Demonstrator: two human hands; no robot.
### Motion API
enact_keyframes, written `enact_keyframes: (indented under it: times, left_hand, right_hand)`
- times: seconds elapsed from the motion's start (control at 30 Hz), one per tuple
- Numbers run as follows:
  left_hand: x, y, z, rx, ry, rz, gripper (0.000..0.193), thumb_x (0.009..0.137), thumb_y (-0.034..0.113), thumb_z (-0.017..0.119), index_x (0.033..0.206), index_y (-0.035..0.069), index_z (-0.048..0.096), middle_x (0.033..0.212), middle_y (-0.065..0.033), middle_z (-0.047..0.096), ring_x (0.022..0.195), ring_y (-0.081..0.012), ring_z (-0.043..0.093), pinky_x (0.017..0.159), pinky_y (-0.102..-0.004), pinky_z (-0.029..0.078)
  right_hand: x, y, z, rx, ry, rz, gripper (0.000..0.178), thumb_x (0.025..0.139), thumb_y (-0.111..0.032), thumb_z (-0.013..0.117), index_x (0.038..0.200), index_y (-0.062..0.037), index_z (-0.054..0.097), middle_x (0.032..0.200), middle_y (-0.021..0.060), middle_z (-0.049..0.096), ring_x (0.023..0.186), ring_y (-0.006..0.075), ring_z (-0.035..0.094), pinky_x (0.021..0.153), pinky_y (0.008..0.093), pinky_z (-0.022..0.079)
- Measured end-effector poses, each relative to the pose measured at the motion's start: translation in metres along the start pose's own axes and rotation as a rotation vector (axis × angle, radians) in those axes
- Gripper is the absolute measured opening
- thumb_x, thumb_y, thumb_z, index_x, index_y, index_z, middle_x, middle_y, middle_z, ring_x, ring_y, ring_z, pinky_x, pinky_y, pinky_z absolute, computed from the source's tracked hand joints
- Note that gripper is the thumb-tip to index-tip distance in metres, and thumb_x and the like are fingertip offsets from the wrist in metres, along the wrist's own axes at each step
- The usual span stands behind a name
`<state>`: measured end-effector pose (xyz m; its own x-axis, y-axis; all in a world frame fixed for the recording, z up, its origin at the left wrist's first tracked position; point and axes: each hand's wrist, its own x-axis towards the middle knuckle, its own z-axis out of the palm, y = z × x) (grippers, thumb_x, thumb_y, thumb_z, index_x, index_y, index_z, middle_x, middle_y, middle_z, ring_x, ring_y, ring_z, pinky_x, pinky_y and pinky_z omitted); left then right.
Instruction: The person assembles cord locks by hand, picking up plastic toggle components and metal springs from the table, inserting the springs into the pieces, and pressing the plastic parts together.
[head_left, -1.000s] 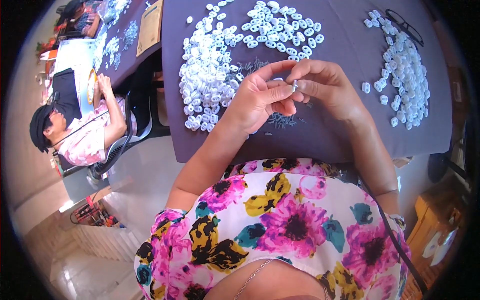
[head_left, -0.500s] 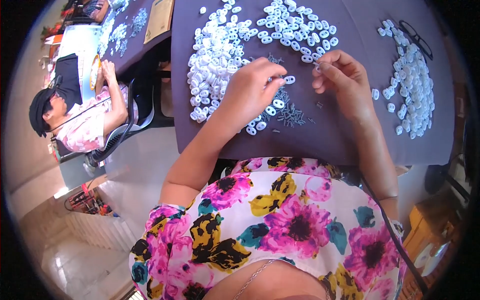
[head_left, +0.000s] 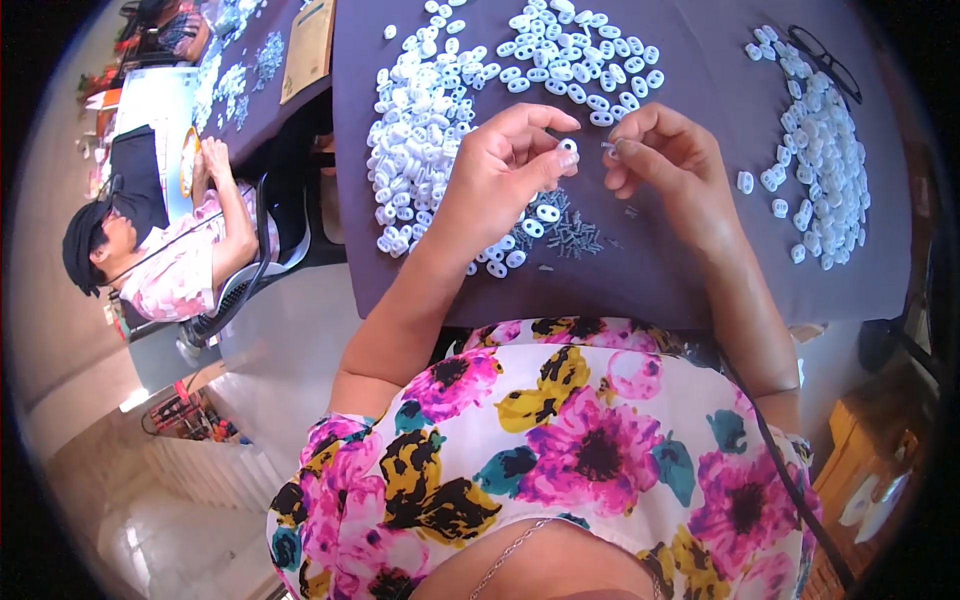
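Note:
My left hand (head_left: 510, 165) pinches a small white oval plastic piece with holes (head_left: 568, 146) between thumb and fingertips. Across a narrow gap, the thumb and forefinger of my right hand (head_left: 672, 165) close on a tiny greyish pin-like part (head_left: 608, 147), partly hidden by the fingers. Both hands are raised over the dark cloth. Beneath them lies a heap of small grey metal pins or screws (head_left: 572, 236), with a few two-holed white pieces (head_left: 547, 213) at its near left side.
A large pile of white two-holed pieces (head_left: 410, 150) spreads left of my hands, with another group (head_left: 580, 60) beyond them. More white pieces (head_left: 830, 170) and black-framed glasses (head_left: 825, 65) lie at right on the dark tablecloth (head_left: 690, 290). A seated person (head_left: 165, 235) works at far left.
My left hand has lifted off the grey pins and now shows a white piece at its fingertips. My right hand has come slightly left and lower, narrowing the gap between them.

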<state>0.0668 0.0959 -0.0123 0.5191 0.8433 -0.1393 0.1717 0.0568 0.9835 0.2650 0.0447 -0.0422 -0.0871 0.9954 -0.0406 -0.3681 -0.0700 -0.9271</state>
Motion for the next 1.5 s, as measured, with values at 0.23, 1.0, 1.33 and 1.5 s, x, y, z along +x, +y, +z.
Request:
enact_keyframes:
  times: [0.23,1.0,1.33,1.5]
  left_hand:
    - [-0.004,-0.005,-0.001,-0.290,-0.049,-0.092,0.028,0.082,0.002,0.066,0.109,-0.001,0.062,0.089,-0.0130,0.068,0.073,-0.0171,0.066,0.069,-0.0275,0.055]
    - [-0.001,-0.015,0.011,-0.266,0.105,0.046,0.011,0.086,0.001,0.061,0.097,0.000,0.059,0.097,-0.0113,0.067,0.084,-0.0139,0.065,0.079,-0.0264,0.052]
    - [-0.001,-0.016,0.022,-0.196,0.171,0.152,0.015,0.083,-0.002,0.064,0.097,0.002,0.061,0.094,-0.0080,0.065,0.089,-0.0135,0.062,0.081,-0.0256,0.049]
    - [-0.004,-0.016,0.021,0.005,0.242,0.268,0.014,0.083,-0.002,0.064,0.097,0.000,0.063,0.091,-0.0039,0.063,0.084,-0.0113,0.060,0.079,-0.0235,0.047]
  right_hand:
    - [0.001,0.001,0.005,0.025,-0.014,0.011,0.011,0.089,-0.006,0.059,0.097,0.0000,0.059,0.083,0.0051,0.062,0.070,0.0114,0.061,0.061,0.0231,0.049]
    - [0.002,0.008,0.005,0.066,-0.022,0.016,0.011,0.090,-0.007,0.059,0.099,-0.0008,0.058,0.088,0.0077,0.065,0.081,0.0152,0.065,0.069,0.0247,0.052]
    - [0.003,0.013,0.003,0.257,-0.016,0.020,0.011,0.090,-0.007,0.057,0.100,-0.0015,0.056,0.092,0.0070,0.063,0.088,0.0193,0.066,0.080,0.0309,0.054]
    - [0.004,0.014,0.003,0.305,-0.031,0.004,0.011,0.090,-0.006,0.057,0.100,-0.0014,0.057,0.093,0.0081,0.064,0.090,0.0212,0.066,0.081,0.0324,0.054]
